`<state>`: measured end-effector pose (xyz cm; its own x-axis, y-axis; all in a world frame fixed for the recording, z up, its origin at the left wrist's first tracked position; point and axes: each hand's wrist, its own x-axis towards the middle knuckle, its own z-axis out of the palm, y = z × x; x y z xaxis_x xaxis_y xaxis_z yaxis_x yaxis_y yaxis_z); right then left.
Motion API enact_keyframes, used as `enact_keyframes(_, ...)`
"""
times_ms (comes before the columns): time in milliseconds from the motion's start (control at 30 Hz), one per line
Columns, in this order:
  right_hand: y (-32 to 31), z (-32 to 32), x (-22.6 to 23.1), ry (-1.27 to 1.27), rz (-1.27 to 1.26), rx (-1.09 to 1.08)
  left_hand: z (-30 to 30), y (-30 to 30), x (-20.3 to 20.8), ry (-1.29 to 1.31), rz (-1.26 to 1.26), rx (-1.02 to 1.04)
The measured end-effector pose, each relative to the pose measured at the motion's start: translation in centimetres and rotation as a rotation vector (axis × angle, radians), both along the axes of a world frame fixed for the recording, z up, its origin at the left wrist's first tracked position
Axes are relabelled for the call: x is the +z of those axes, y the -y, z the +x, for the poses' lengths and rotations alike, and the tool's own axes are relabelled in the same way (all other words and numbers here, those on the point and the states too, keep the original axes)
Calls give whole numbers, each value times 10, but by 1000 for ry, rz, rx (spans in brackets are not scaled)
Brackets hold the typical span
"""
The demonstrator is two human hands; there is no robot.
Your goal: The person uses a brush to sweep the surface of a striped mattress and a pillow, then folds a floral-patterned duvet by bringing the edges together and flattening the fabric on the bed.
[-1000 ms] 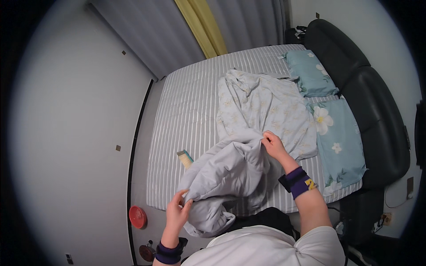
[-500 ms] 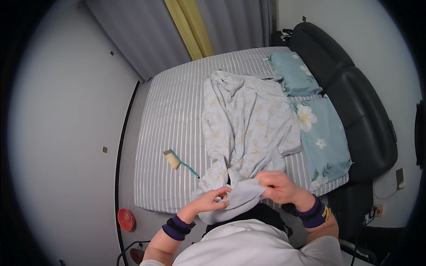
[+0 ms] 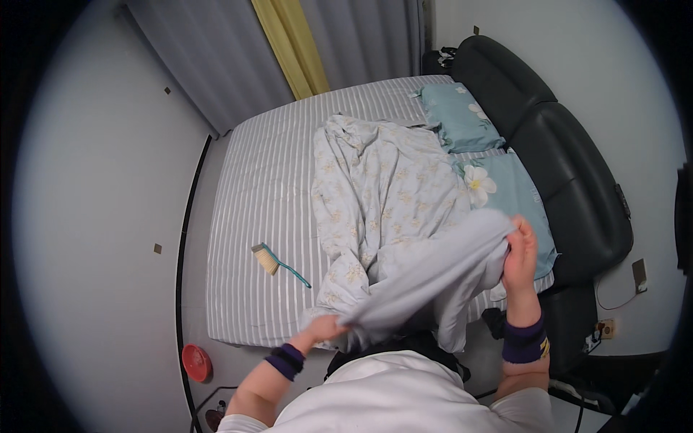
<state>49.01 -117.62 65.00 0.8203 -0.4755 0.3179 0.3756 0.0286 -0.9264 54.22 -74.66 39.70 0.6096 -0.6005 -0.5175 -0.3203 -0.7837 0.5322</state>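
"So, where is the smooth pale-grey cloth (image 3: pixel 433 281)?"

"At the near side of the bed, stretched between both hands in front of the body. It slopes, low at its left end and raised at its right."

"What are the fingers doing?"

"On the left hand (image 3: pixel 323 329) they are closed on the cloth's lower left end, though blur hides exactly how they meet. The right hand (image 3: pixel 521 258) has its fingers bent and pinching the upper right edge. Each wrist wears a dark purple fabric wristband (image 3: pixel 525 342)."

"And what lies around it?"

"Just beyond it, a crumpled whitish cover with small yellow flowers (image 3: pixel 393 177) spreads over the middle of the bed. I can't tell whether the two are joined. Underneath is a grey-and-white striped sheet (image 3: pixel 263 180)."

"Anything left of that?"

"A brush with pale bristles and a teal handle (image 3: pixel 281 265) lies on the striped sheet, well apart from the left hand. Beyond the bed's near left corner, a round red basin (image 3: pixel 196 363) stands on the floor."

"And to the right?"

"Two blue-green pillows with white flowers (image 3: pixel 458 115), one far and one nearer, lie beside the padded black headboard (image 3: pixel 559 144). The cloth's raised end partly covers the nearer pillow from view."
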Motion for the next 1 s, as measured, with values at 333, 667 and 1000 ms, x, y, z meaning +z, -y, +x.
enact_keyframes(333,32,45,-13,37,87,-284,87,41,294,-266,-1260,1092)
enact_keyframes(667,-112,49,-79,-281,-527,364,62,65,231,-300,-1225,1132)
enact_keyframes(1000,-162,72,-149,-234,-416,565,44,78,223,-72,-1256,674)
